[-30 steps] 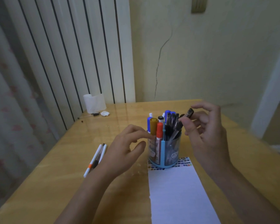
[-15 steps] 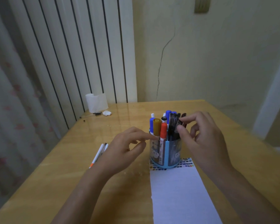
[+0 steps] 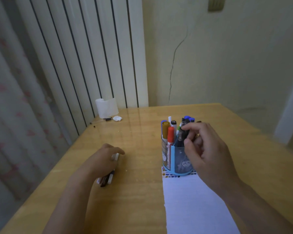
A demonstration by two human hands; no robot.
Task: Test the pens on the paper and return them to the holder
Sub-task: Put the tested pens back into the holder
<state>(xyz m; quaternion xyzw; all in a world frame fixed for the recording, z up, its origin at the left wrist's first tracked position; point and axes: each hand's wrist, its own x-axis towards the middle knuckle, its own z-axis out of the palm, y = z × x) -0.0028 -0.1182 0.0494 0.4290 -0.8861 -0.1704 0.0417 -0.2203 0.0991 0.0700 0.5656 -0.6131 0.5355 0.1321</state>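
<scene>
Left hand (image 3: 107, 157) is down low on the left, palm facing down, fingers curled over and closing round the pens (image 3: 108, 176) lying there; the forearm runs back toward the bottom edge. Right hand (image 3: 205, 152) is up higher on the right, back of the hand to the camera, wrist bent, forefinger and thumb pinching a dark pen (image 3: 183, 132) near its top. The other right fingers are loosely curled behind. Both forearms are bare.
</scene>
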